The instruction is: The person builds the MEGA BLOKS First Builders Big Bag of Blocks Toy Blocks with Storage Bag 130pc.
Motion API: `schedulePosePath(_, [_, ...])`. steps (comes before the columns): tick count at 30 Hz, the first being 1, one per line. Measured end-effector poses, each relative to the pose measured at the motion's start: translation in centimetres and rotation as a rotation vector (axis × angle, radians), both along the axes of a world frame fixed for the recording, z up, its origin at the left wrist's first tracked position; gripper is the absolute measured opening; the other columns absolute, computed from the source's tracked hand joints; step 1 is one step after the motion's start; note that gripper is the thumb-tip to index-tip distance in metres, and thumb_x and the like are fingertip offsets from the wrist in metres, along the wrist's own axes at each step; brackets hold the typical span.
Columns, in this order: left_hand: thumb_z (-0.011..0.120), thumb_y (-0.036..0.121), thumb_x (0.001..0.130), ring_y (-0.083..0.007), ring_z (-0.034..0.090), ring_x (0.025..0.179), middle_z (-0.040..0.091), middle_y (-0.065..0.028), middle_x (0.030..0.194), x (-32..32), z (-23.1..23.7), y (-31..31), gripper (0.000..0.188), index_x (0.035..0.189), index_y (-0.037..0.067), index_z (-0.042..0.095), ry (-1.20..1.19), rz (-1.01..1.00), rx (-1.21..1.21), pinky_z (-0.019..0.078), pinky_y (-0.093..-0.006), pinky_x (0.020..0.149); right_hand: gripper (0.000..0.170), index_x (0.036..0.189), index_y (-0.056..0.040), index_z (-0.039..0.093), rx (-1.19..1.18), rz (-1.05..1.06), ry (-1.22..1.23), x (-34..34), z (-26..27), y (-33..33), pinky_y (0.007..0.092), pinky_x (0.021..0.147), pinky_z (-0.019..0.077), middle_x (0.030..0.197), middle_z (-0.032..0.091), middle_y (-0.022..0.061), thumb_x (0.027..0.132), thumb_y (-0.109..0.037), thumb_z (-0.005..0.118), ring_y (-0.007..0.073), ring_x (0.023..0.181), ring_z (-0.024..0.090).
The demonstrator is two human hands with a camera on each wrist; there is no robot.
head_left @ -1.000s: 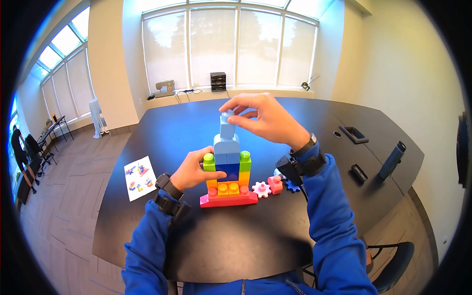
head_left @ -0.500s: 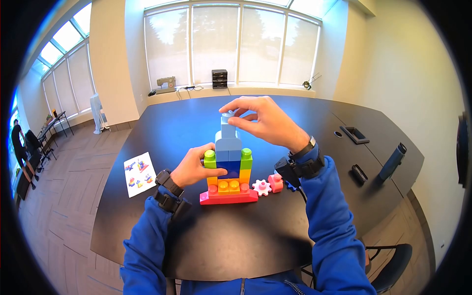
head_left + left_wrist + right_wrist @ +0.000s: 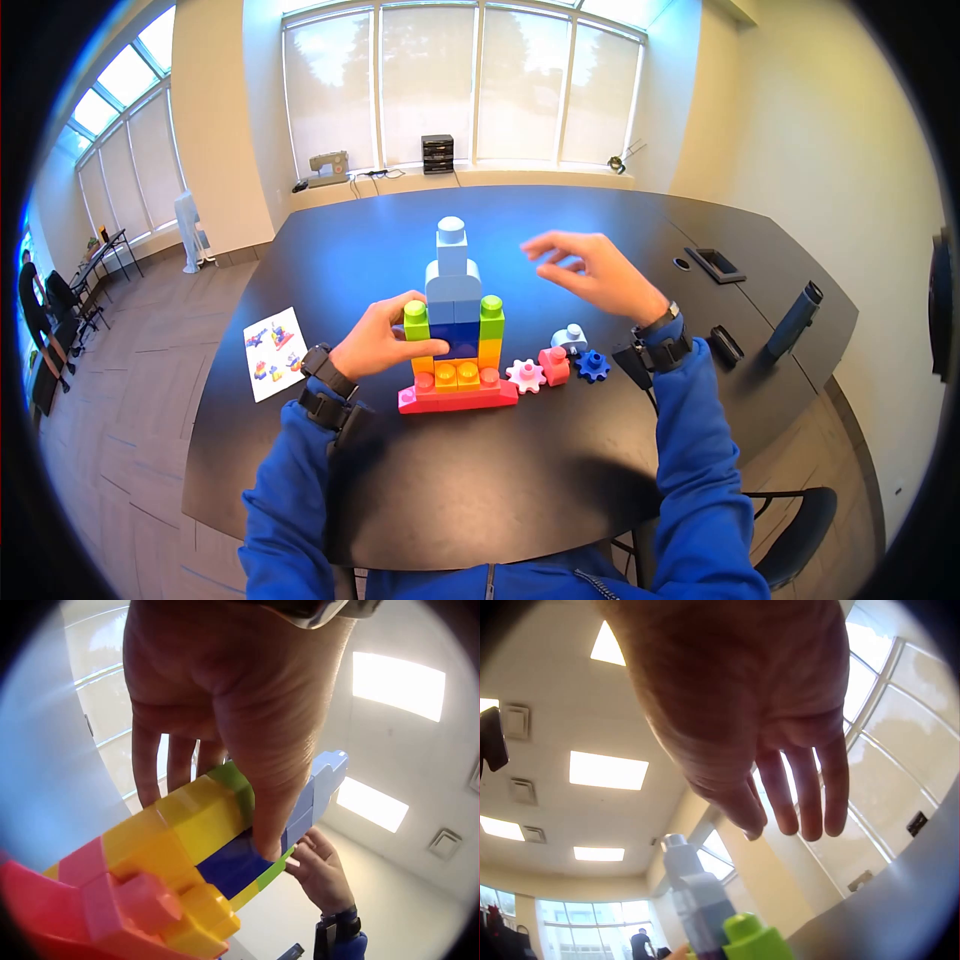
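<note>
My left hand (image 3: 376,338) grips the left side of an upright toy building-block tower. Its thumb lies across the front of the dark blue block (image 3: 464,342), with the fingers behind. The tower has a red base (image 3: 458,401), yellow and orange blocks, green blocks (image 3: 491,318) at the sides and light blue blocks (image 3: 454,283) up the middle. A narrow light blue block (image 3: 452,250) with a round stud tops it. To the right of the tower, apart from it, my right hand (image 3: 597,275) is raised with relaxed fingers and holds nothing.
Right of the tower lie a pink gear (image 3: 526,376), a pinkish-red block (image 3: 554,366), a light blue piece (image 3: 571,338) and a blue gear (image 3: 592,365). A picture sheet (image 3: 275,354) lies at left. Farther right are a black case (image 3: 727,345) and a bottle (image 3: 796,320).
My right hand has let go of the top light blue block and moved right, away from the tower. The left hand keeps its grip on the tower.
</note>
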State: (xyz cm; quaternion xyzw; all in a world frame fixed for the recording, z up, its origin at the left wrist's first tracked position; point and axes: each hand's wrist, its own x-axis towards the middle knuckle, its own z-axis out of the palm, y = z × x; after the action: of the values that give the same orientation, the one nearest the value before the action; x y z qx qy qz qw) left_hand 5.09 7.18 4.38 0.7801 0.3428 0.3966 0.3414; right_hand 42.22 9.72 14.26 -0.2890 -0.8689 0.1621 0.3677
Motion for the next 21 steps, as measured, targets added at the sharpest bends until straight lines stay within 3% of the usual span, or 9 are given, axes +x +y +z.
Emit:
schedulePosePath(2, [0.098, 0.018, 0.094, -0.0151, 0.072, 0.125, 0.078, -0.0042, 0.137, -0.6, 0.2, -1.0, 0.069, 0.153, 0.005, 0.066, 0.102, -0.022, -0.128, 0.0605, -0.0403, 0.112, 0.029, 0.137, -0.0043, 0.077, -0.109, -0.065, -0.19, 3.2, -2.7, 1.3, 0.0366, 0.093, 0.0657, 0.122, 0.083, 0.011, 0.108, -0.01, 0.075, 0.0191, 0.106, 0.079])
schedulePosePath(3, [0.102, 0.026, 0.09, -0.0207, 0.072, 0.131, 0.077, -0.0068, 0.143, -1.4, -0.6, -1.1, 0.081, 0.158, 0.007, 0.061, 0.14, -0.063, -0.176, 0.0613, -0.0446, 0.112, 0.029, 0.137, -0.0043, 0.077, -0.113, -0.067, -0.19, 4.5, -3.9, 1.4, 0.0366, 0.093, 0.0657, 0.122, 0.083, 0.011, 0.108, -0.01, 0.075, 0.0191, 0.106, 0.079])
schedulePosePath(7, [0.106, 0.036, 0.083, -0.0293, 0.071, 0.136, 0.073, -0.0124, 0.151, -2.5, -3.1, -2.8, 0.1, 0.164, 0.008, 0.055, 0.297, -0.062, -0.167, 0.062, -0.0468, 0.11, 0.03, 0.13, -0.0023, 0.079, -0.134, -0.133, -0.273, 7.2, -7.6, 1.1, 0.0375, 0.088, 0.0639, 0.113, 0.083, 0.0122, 0.1, -0.002, 0.077, 0.0215, 0.098, 0.079])
schedulePosePath(9, [0.105, 0.036, 0.084, -0.0294, 0.071, 0.135, 0.073, -0.012, 0.151, -2.7, -4.7, -2.7, 0.098, 0.164, 0.008, 0.055, 0.301, -0.046, -0.14, 0.0622, -0.047, 0.11, 0.034, 0.128, -0.0035, 0.079, -0.119, -0.16, -0.307, 7.3, -8.5, 1.1, 0.0405, 0.088, 0.0634, 0.108, 0.081, 0.0139, 0.095, 0.002, 0.079, 0.0262, 0.095, 0.079])
schedulePosePath(15, [0.103, 0.036, 0.085, -0.0327, 0.075, 0.127, 0.076, -0.0145, 0.145, -2.5, -6.2, -2.8, 0.097, 0.163, 0.005, 0.054, 0.284, 0.01, -0.058, 0.0641, -0.0463, 0.104, 0.033, 0.125, -0.0051, 0.08, 0.03, -0.265, -0.392, 6.8, -11.8, 2.6, 0.0444, 0.089, 0.0645, 0.106, 0.081, 0.017, 0.093, -0.001, 0.082, 0.0306, 0.093, 0.08])
schedulePosePath(18, [0.102, 0.035, 0.085, -0.0314, 0.076, 0.126, 0.076, -0.0143, 0.144, -2.5, -6.7, -2.8, 0.095, 0.162, 0.005, 0.055, 0.231, 0.026, -0.052, 0.0638, -0.0454, 0.103, 0.027, 0.119, -0.0028, 0.08, -0.048, -0.278, -0.333, 7.1, -13.3, 3.9, 0.0423, 0.087, 0.0655, 0.099, 0.082, 0.0166, 0.093, -0.003, 0.085, 0.0299, 0.09, 0.081])
schedulePosePath(21, [0.102, 0.035, 0.085, -0.0302, 0.076, 0.124, 0.077, -0.0139, 0.143, -2.6, -7.0, -2.7, 0.094, 0.161, 0.005, 0.057, 0.232, 0.033, -0.051, 0.0637, -0.0447, 0.103, 0.021, 0.114, 0.0008, 0.081, -0.055, -0.344, -0.229, 7.4, -11.0, 2.7, 0.0387, 0.085, 0.0663, 0.094, 0.083, 0.0158, 0.094, -0.005, 0.086, 0.0266, 0.088, 0.082])
